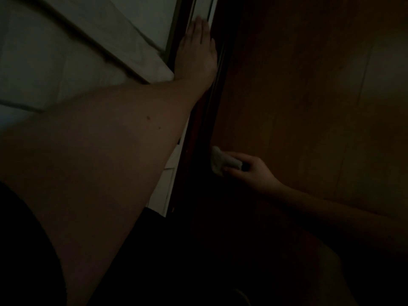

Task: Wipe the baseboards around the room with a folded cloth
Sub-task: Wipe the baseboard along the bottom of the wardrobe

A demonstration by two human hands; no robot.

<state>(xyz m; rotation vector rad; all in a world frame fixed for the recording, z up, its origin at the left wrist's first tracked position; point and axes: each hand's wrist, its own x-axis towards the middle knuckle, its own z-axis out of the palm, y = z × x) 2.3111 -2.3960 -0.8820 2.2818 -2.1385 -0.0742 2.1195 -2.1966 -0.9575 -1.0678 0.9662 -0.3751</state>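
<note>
At centre right of the frame, a white folded cloth (pixel 223 161) is pinched in the right hand (pixel 249 171) against the dark baseboard (pixel 198 151). At upper centre, the left hand (pixel 197 51) is laid flat, fingers straight, along the same strip beside white bedding (pixel 66 51); wooden floor (pixel 309 85) is seen at right.

Left hand (pixel 197 51) stretched far forward on a long bare arm, fingers straight and flat, pressing on a surface. Right hand (pixel 247 167) lower and nearer, reaching in from the right on a bare forearm, fingers and thumb curled, pinching something small and pale.
</note>
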